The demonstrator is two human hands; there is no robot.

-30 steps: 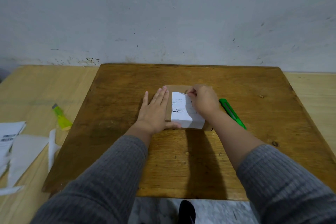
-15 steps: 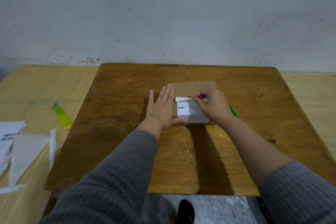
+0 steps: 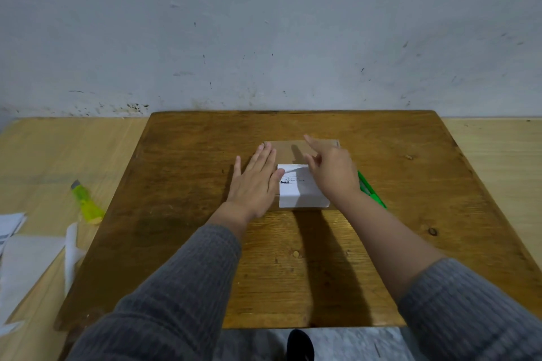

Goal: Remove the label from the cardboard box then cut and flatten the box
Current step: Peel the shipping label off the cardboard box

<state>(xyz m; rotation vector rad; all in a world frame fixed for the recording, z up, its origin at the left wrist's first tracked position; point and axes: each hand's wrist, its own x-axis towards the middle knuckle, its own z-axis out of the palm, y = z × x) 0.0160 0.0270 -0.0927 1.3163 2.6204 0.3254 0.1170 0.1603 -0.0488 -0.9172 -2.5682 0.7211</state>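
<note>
A flat brown cardboard box (image 3: 289, 149) lies in the middle of the dark wooden table (image 3: 181, 214). A white label (image 3: 296, 190) with black print covers the box's near half. My left hand (image 3: 255, 182) presses flat on the box's left side, fingers straight, thumb touching the label's left edge. Over the right part of the box is my right hand (image 3: 331, 170), index finger stretched out over the bare cardboard; I see nothing held in it. It hides the label's right edge.
A green utility knife (image 3: 372, 193) lies just right of the box, partly behind my right wrist. On the lighter table to the left are a yellow utility knife (image 3: 86, 202) and loose white paper pieces (image 3: 26, 258). A grey wall stands behind the table.
My right hand has let go of the label's peeled edge and opened, its index finger now stretched forward. The label lies flatter on the box. My left hand stays pressed on the box.
</note>
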